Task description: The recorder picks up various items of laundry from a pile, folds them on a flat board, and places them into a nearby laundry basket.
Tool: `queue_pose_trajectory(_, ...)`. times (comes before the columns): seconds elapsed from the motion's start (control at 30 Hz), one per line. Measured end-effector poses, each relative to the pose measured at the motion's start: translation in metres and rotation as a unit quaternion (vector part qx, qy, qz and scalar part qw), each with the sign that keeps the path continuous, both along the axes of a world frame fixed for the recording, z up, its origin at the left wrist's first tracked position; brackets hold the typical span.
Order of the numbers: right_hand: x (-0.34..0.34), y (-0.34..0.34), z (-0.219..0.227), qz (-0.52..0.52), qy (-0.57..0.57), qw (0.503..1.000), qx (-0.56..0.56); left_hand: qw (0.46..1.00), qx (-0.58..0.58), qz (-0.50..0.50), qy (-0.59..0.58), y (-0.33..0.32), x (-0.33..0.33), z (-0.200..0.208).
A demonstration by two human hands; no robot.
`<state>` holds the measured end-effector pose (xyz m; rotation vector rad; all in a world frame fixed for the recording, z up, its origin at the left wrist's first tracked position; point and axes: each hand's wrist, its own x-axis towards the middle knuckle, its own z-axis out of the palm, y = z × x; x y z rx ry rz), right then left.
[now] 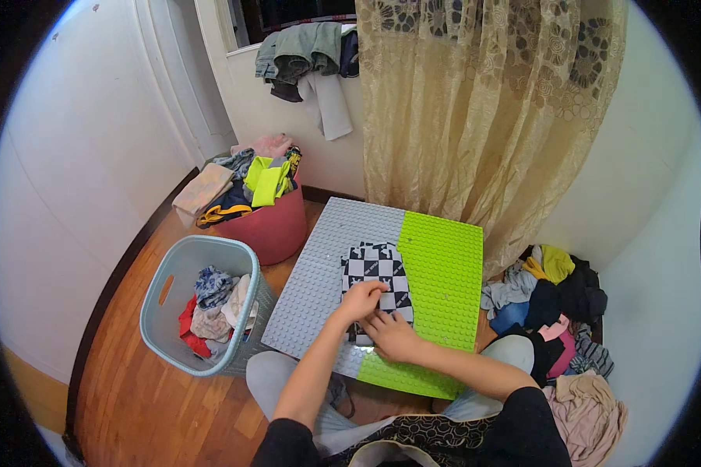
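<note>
Both hands, left hand (360, 300) and right hand (389, 335), press the checkered garment (378, 268) flat.

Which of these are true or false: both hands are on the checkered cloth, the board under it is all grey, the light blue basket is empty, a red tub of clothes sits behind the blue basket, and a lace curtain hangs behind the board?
1. Both hands rest on the black-and-white checkered cloth. True: left hand and right hand press on its near end.
2. The studded flat board is all grey. False: its right part is lime green.
3. The light blue plastic laundry basket is empty. False: it holds crumpled clothes.
4. A red round tub heaped with clothes sits behind the basket. True.
5. A beige lace curtain hangs behind the board. True.
</note>
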<state>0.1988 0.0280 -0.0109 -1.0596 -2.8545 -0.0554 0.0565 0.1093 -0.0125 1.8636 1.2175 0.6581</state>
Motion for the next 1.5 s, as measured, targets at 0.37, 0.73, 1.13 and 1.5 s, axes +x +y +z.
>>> queue_pose_trajectory(0.37,-0.009,0.004,-0.024,0.059,-0.034,0.978,0.197,0.905,-0.251,-0.044,-0.34,0.026,-0.019,-0.045)
queue_pose_trajectory(0.73,-0.016,0.068,0.088,0.004,-0.05,0.976,-0.21,0.735,-0.491,0.029,-0.466,-0.013,-0.041,-0.081)
queue_pose_trajectory(1.13,-0.037,0.155,-0.005,-0.054,-0.03,0.998,-0.011,0.887,-0.172,0.321,-0.285,-0.039,-0.017,-0.031)
queue_pose_trajectory(1.5,-0.022,0.136,-0.038,-0.185,0.189,0.964,0.032,0.902,0.002,0.431,-0.032,-0.025,-0.023,-0.061)
